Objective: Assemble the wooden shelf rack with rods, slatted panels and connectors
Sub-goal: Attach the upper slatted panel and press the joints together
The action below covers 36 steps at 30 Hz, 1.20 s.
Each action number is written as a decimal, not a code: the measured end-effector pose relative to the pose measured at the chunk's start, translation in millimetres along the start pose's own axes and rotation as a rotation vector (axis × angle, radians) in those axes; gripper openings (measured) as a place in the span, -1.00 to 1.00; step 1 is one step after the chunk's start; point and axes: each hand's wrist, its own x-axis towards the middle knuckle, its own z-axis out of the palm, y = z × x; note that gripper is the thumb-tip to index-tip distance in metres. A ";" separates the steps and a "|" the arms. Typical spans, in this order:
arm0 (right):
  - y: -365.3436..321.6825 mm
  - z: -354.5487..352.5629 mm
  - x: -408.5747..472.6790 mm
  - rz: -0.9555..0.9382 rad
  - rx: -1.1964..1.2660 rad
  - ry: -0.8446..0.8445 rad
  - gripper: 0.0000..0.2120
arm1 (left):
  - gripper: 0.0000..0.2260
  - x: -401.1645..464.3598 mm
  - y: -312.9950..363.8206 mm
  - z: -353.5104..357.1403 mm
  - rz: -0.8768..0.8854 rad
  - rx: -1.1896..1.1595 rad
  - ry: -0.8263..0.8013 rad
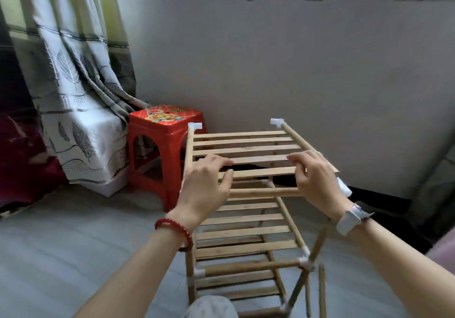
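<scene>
The left hand (205, 182) curls its fingers over the near slats of a pale wooden slatted panel (242, 153), the fingertips pressed on top of one slat and the thumb laid along the edge of the next slat toward the person, so the slat is pinched between them. The right hand (314, 177) mirrors this at the other end of the same slats, fingers bent over the top, thumb tucked against the near edge. Both grips sit inside the panel's side rods, not on them.

A red bead bracelet (176, 231) circles the left wrist; a white-strapped watch (350, 218) sits on the right.

The held panel is raised and roughly level, with white plastic corner connectors (277, 121) at its far corners and another showing just past the right hand. Beneath it stands the partly built wooden shelf rack (246, 241), showing two lower slatted tiers joined by round rods and white connectors. Its right-hand uprights lean outward. A loose wooden rod (322, 290) stands just right of the rack's near corner.

A red plastic stool (162, 150) stands close to the panel's left edge, with a grey leaf-patterned curtain (73, 96) draped beyond it. The plain wall (295, 59) lies behind the far edge. The grey floor (61, 243) is open at the left.
</scene>
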 end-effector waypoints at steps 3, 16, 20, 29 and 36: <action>62.0 -25.6 3.4 0.326 -0.020 0.064 -0.71 | -0.73 7.1 39.7 55.7 0.119 0.018 -0.151; 74.5 -15.3 -25.1 0.713 1.033 -0.462 -0.74 | -0.61 10.5 13.9 92.6 0.325 0.243 0.120; 37.8 -2.4 -20.2 0.704 1.086 -0.592 -0.60 | -0.61 12.2 -31.1 41.4 0.185 0.181 -0.019; -20.8 13.9 -5.4 0.735 1.010 -0.621 -0.70 | -0.46 -0.7 20.0 28.0 0.001 0.093 -0.451; -37.5 24.6 -1.4 0.819 0.913 -0.541 -0.85 | -0.85 -11.6 32.0 37.0 0.041 0.114 -0.273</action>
